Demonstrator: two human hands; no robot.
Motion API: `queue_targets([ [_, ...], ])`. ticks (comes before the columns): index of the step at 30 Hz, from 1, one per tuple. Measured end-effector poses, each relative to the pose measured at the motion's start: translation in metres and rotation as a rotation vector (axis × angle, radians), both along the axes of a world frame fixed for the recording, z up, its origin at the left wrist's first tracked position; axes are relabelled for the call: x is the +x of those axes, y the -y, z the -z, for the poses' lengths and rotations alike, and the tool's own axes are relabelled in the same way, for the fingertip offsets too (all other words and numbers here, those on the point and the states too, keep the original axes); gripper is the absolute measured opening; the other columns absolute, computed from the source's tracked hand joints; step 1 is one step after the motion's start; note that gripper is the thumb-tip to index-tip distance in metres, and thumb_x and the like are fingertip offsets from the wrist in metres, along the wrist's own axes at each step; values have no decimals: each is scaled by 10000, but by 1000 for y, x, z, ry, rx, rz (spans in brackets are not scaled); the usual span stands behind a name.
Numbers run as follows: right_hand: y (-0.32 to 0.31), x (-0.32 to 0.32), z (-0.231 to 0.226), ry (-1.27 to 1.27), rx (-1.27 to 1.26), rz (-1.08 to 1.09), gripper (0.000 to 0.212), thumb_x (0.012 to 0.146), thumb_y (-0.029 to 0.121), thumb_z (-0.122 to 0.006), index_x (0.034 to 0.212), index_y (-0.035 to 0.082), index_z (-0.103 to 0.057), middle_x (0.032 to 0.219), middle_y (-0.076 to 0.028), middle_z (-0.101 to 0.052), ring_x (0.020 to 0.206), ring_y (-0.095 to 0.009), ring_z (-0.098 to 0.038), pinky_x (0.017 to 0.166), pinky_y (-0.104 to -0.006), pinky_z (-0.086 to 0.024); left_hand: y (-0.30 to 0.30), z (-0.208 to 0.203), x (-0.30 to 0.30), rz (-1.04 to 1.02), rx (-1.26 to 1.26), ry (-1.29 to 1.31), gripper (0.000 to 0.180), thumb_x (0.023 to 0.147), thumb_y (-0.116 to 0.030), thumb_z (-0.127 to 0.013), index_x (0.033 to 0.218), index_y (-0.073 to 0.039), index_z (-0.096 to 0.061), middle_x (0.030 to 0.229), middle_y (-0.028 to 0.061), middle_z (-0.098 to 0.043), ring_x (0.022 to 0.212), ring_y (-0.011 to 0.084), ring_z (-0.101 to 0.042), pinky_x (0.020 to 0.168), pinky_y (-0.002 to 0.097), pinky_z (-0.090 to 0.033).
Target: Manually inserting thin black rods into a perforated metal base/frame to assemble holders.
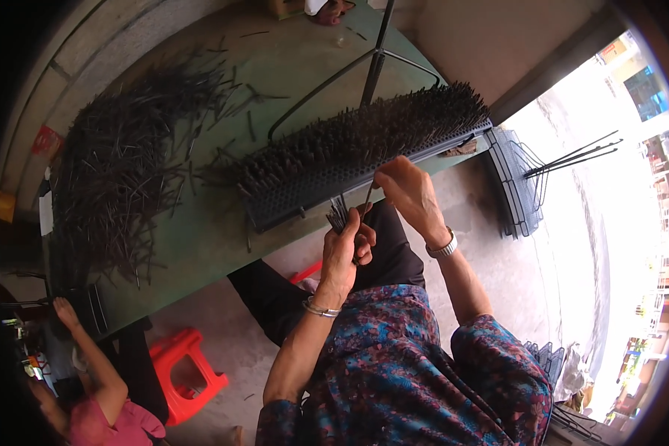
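Observation:
A long black perforated panel (297, 197) lies near the table's front edge. Many short black sticks (379, 134) stand upright in its holes, while rows on the near side and left end are bare. Just below this near edge, my left hand (343, 249) is closed around a small bundle of thin black sticks (338, 214) pointing up. My right hand (410, 195) pinches at the panel's near edge, with one thin dark stick (369, 193) running between its fingertips and my left hand. The pinching fingertips are partly hidden.
A large heap of loose black sticks (119, 163) covers the left of the green table (201, 253). A black metal stand (377, 70) rises behind the panel. Black racks (514, 182) stand at right. At lower left, a person in pink (115, 420) sits near a red stool (189, 372).

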State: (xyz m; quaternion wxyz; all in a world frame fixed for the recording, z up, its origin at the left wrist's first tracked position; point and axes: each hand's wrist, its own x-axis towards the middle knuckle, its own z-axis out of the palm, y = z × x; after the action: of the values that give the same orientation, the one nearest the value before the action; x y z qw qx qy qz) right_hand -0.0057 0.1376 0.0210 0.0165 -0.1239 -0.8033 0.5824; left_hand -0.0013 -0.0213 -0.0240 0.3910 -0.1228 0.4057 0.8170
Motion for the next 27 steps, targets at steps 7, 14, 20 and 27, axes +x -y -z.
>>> queue_targets([
  [7, 6, -25, 13, -528, 529, 402, 86, 878, 73, -630, 943, 28, -598, 753, -66, -646, 615, -131, -591, 571, -275, -468, 8, 2, -4, 37, 25, -14, 384, 961, -458, -522, 1021, -80, -562, 552, -73, -256, 466, 51, -274, 439, 228, -251],
  [14, 8, -27, 11, -493, 548, 370, 56, 878, 73, -630, 914, 36, -607, 742, -81, -632, 645, -153, -607, 586, -278, -468, 12, 3, -3, 87, 76, -9, 418, 946, -485, -536, 1004, -73, -574, 564, -61, -313, 454, 47, -300, 429, 220, -253],
  [20, 8, -24, 24, -417, 649, 279, 74, 878, 117, -621, 900, 46, -624, 780, -69, -587, 659, -195, -590, 591, -319, -465, 12, 4, -3, 94, 124, 6, 418, 957, -464, -528, 1038, -58, -582, 557, -62, -314, 432, 39, -274, 416, 209, -212],
  [27, 17, -13, 9, -340, 814, 339, 150, 870, 158, -630, 894, 11, -621, 796, -92, -602, 658, -211, -599, 609, -349, -474, 17, -1, -3, 101, 131, -3, 414, 972, -435, -511, 1071, -38, -573, 564, -49, -293, 429, 44, -264, 408, 202, -201],
])
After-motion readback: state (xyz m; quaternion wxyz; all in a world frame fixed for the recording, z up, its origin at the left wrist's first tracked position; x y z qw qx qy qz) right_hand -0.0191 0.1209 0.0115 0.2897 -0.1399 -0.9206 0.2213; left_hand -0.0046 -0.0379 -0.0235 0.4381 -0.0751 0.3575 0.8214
